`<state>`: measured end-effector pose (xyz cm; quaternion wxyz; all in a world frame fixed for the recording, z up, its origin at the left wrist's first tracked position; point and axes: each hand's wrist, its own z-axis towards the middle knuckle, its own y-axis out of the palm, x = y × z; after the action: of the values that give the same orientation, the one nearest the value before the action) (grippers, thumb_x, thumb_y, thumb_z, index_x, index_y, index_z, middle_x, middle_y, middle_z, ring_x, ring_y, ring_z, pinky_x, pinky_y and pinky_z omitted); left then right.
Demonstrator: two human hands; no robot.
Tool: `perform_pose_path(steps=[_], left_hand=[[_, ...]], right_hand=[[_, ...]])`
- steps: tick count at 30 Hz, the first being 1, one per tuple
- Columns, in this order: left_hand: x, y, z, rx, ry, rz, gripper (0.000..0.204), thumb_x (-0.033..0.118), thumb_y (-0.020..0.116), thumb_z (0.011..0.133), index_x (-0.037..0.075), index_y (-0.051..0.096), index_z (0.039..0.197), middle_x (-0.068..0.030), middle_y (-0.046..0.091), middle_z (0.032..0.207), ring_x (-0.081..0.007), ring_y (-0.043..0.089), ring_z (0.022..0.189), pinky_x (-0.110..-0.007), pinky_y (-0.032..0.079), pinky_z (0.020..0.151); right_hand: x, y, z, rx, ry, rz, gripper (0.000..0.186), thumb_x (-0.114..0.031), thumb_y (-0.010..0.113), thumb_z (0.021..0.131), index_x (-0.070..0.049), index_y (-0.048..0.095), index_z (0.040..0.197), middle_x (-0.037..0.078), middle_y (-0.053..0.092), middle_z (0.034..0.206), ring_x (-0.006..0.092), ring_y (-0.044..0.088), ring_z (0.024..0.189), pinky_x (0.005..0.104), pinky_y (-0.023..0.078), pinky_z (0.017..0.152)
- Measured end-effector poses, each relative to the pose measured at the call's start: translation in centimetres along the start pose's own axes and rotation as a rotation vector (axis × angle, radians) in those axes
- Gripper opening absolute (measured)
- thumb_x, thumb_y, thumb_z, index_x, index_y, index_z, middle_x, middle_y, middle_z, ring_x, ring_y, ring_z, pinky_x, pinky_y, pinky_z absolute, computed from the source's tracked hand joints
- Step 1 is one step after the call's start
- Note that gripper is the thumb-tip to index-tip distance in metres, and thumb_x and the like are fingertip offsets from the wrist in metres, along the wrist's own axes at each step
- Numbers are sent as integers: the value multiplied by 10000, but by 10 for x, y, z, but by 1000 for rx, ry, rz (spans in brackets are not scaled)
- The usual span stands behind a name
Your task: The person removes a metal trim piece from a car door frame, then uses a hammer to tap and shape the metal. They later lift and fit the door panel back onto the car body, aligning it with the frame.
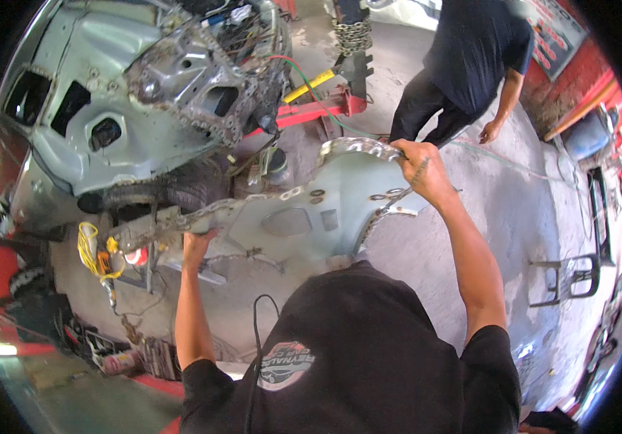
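A long, pale grey-green car body panel [350,188] hangs between my two hands, raised above the floor. It has cut-out holes, a curved arch-like edge on the right and ragged, drilled-looking seams. My left hand [196,247] is closed on the lower edge of its narrow left part; some fingers are hidden behind the metal. At the upper right corner, my right hand [424,171] wraps its fingers round the curved flange. Just beyond the panel stands a stripped car body [101,43] of similar colour, its seams and inner metal bare.
Another person [462,65] in dark clothes stands at the far right. A red steel arm [311,110], yellow bar [309,87] and hanging chain [352,37] are beside the car. A tool with yellow cord [88,249] lies left; a dark chair [575,281] is right.
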<state>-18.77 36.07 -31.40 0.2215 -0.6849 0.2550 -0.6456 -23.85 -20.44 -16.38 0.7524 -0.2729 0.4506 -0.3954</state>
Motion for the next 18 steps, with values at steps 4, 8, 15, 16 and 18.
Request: perform_pose_path(steps=[4, 8, 15, 16, 18], left_hand=[[-13, 15, 3, 61, 90, -72, 397, 124, 851, 796, -32, 714, 1134, -127, 754, 1063, -251, 695, 935, -377, 541, 854], [-53, 24, 6, 116, 129, -244, 412, 93, 861, 798, -28, 710, 1161, -112, 754, 1065, -226, 696, 941, -362, 549, 848], [-86, 37, 11, 161, 47, -298, 468, 129, 877, 799, -11, 697, 1208, -102, 737, 1145, -237, 667, 1071, -371, 503, 964], [-90, 37, 12, 148, 67, -320, 464, 133, 876, 801, -10, 699, 1206, -107, 737, 1147, -241, 669, 1071, -372, 504, 963], [-94, 41, 11, 123, 104, -360, 455, 142, 873, 806, -9, 704, 1200, -115, 738, 1151, -249, 673, 1071, -374, 506, 961]], right_hand=[[-16, -9, 3, -45, 18, -45, 271, 30, 637, 805, 0, 728, 1059, 236, 728, 962, 426, 709, 882, 477, 564, 796], [-35, -6, 15, -24, -134, -46, 231, 31, 634, 808, -11, 718, 1019, 226, 721, 897, 426, 703, 841, 492, 560, 758], [-69, -3, 33, 36, -287, -214, 178, -18, 631, 824, -48, 717, 978, 196, 718, 836, 403, 698, 784, 495, 549, 703], [-73, -3, 34, 42, -298, -224, 177, -17, 630, 825, -50, 717, 976, 193, 719, 834, 401, 698, 778, 496, 548, 701], [-81, -2, 37, 34, -307, -240, 171, -20, 626, 830, -51, 717, 972, 190, 718, 826, 399, 696, 766, 499, 545, 696]])
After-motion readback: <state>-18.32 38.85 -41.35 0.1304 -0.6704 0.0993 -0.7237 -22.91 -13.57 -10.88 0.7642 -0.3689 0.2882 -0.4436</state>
